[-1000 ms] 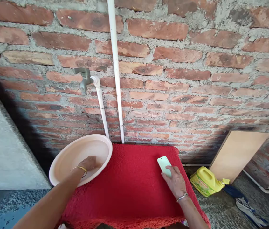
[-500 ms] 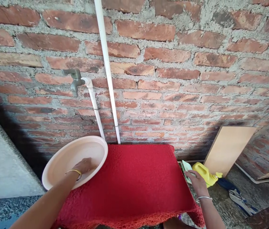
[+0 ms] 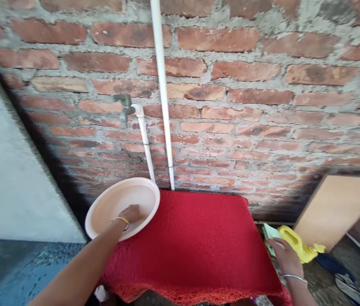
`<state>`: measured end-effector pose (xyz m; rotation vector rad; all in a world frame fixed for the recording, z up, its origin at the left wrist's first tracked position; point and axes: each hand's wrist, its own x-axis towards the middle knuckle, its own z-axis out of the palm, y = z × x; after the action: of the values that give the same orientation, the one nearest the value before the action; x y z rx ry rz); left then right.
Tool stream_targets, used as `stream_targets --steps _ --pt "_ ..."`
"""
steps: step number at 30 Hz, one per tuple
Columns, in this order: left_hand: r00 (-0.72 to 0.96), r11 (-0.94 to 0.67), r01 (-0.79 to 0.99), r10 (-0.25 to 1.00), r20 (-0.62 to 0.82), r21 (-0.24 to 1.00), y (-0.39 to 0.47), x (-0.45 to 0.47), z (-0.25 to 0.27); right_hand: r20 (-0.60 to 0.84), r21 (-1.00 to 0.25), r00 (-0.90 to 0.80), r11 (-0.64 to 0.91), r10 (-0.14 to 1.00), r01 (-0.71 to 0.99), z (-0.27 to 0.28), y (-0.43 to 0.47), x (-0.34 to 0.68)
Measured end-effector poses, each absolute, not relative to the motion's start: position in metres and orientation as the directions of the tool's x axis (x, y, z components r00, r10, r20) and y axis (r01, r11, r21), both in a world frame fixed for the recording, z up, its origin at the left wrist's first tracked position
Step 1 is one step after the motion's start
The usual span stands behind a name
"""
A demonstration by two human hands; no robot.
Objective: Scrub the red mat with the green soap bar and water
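My left hand [image 3: 131,213] reaches down into a pale pink plastic basin [image 3: 100,204], a yellow bangle on its wrist. Its fingers bend down out of sight, so I cannot tell whether they hold anything. The basin rests on the left end of a red cloth-covered table [image 3: 199,242]. Beyond the table's right edge, my right hand [image 3: 285,255], with a silver bangle, is closed on a flat pale green packet-like thing [image 3: 271,233]. A yellow plastic jug [image 3: 295,242] stands right beside that hand.
A grey tap [image 3: 125,109] on a white pipe juts from the brick wall [image 3: 224,112] above the basin. Another white pipe [image 3: 162,85] runs up the wall. At right, a wooden board [image 3: 336,208] leans there, with slippers [image 3: 349,287] on the floor. A pale slab [image 3: 17,161] stands at left.
The view has turned left, so everything sits further right in the picture. My left hand stays in the basin, and my right hand stays at the pale green packet beside the jug.
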<state>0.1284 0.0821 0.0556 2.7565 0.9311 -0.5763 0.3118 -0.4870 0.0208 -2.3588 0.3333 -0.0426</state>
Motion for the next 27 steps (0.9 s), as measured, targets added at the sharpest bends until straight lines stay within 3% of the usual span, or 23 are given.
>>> stream_targets --steps 2,4,11,14,18,21,27 --pt "0.734 -0.792 0.607 0.527 -0.428 0.066 0.082 0.128 0.059 -0.079 -0.705 0.962 -0.667 -0.261 -0.239 0.025 -0.474 0.311" --pt "0.732 -0.782 0.617 0.528 -0.432 0.09 0.083 0.128 0.059 -0.055 -0.744 0.978 -0.645 -0.202 -0.175 0.031 -0.446 0.304" --pt "0.709 -0.743 0.655 0.542 -0.451 0.138 0.083 0.129 0.059 -0.053 -0.786 0.965 -0.607 0.258 0.119 0.043 -0.281 0.229" --pt "0.705 -0.739 0.659 0.544 -0.454 0.139 0.082 0.129 0.059 -0.051 -0.721 0.922 -0.653 0.383 0.232 0.045 -0.215 0.204" --pt "0.708 -0.738 0.66 0.548 -0.446 0.141 0.083 0.129 0.057 -0.119 -0.6 0.888 -0.745 0.444 0.293 0.046 -0.153 0.188" --pt "0.71 -0.737 0.659 0.546 -0.445 0.149 0.083 0.129 0.056 -0.154 -0.514 0.861 -0.784 0.485 0.349 0.042 -0.133 0.183" --pt "0.705 -0.721 0.668 0.534 -0.467 0.184 0.084 0.131 0.054 -0.07 -0.305 0.813 -0.789 0.577 0.534 0.046 -0.126 0.181"
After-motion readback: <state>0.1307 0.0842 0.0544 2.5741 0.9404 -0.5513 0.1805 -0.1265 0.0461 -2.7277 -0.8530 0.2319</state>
